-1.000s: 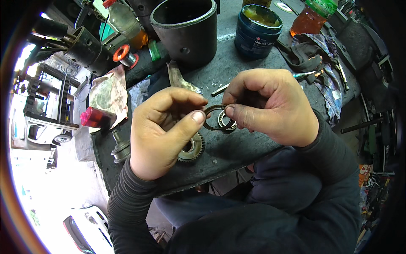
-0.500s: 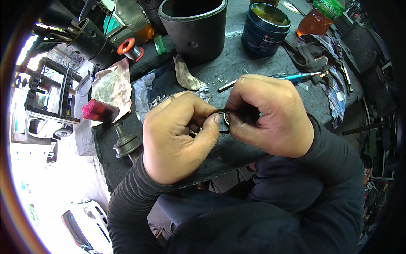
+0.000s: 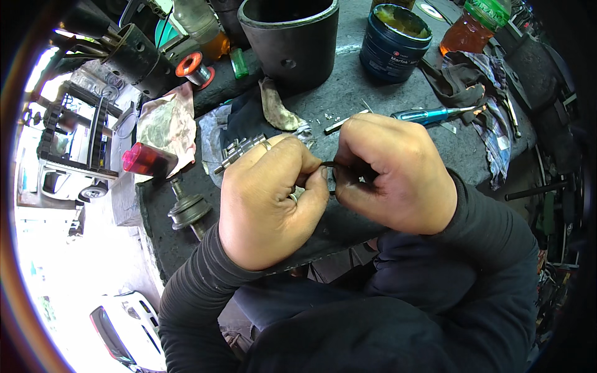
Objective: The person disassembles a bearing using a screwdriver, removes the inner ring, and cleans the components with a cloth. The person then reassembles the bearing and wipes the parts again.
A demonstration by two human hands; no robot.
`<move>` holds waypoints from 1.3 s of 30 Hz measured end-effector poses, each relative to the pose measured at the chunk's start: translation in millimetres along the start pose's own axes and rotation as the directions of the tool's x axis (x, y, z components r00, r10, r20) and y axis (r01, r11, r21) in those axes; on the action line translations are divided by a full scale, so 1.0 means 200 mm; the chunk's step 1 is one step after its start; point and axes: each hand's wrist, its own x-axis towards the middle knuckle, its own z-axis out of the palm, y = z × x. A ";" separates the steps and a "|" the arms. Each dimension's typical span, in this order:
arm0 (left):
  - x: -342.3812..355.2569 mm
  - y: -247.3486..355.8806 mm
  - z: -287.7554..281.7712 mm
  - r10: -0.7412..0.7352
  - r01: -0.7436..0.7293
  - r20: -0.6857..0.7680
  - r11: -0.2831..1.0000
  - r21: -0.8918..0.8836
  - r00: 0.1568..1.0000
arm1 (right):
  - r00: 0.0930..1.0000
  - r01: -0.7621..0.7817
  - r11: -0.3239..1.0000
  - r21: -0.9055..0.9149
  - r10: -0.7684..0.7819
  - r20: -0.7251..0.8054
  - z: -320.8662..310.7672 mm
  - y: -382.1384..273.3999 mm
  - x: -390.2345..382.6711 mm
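My left hand (image 3: pixel 267 205) and my right hand (image 3: pixel 392 177) pinch a dark thin ring (image 3: pixel 328 165) between them, fingertips close together over the middle of the dark bench (image 3: pixel 367 93). Both hands hide most of the ring and whatever lies beneath it. A steel shaft assembly (image 3: pixel 231 152) shows just beyond my left hand, and a spindle with a round flange (image 3: pixel 189 211) lies to its left. A blue-handled tool (image 3: pixel 415 116) and a thin steel bar (image 3: pixel 336 125) lie beyond my right hand.
Behind are a black pot (image 3: pixel 287 43), a navy grease tub (image 3: pixel 395 53), a bottle of amber liquid (image 3: pixel 466 37) and a solder spool (image 3: pixel 194 69). Left stand a red container (image 3: pixel 149 160) on a stained cloth (image 3: pixel 166 118) and a tool holder (image 3: pixel 134 62). Rags (image 3: pixel 494 130) hang at right.
Both hands have curled into tighter grips on the ring and drawn slightly lower. The bearing and toothed gear seen earlier are now hidden beneath them, while the steel shaft assembly has come into view.
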 end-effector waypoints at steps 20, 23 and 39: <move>-0.03 0.01 0.00 -0.358 0.388 0.154 0.873 -0.294 0.921 | 0.997 0.075 0.997 0.037 -0.074 -0.015 -0.02 0.06 0.01; -0.03 0.02 0.00 -0.372 0.398 0.148 0.880 -0.258 0.917 | 0.990 0.136 0.991 -0.006 -0.136 -0.034 0.00 0.07 0.01; -0.01 -0.05 0.04 -0.038 0.032 -0.129 0.998 -0.052 0.991 | 0.910 -0.415 0.788 0.455 0.362 0.203 -0.06 0.02 0.02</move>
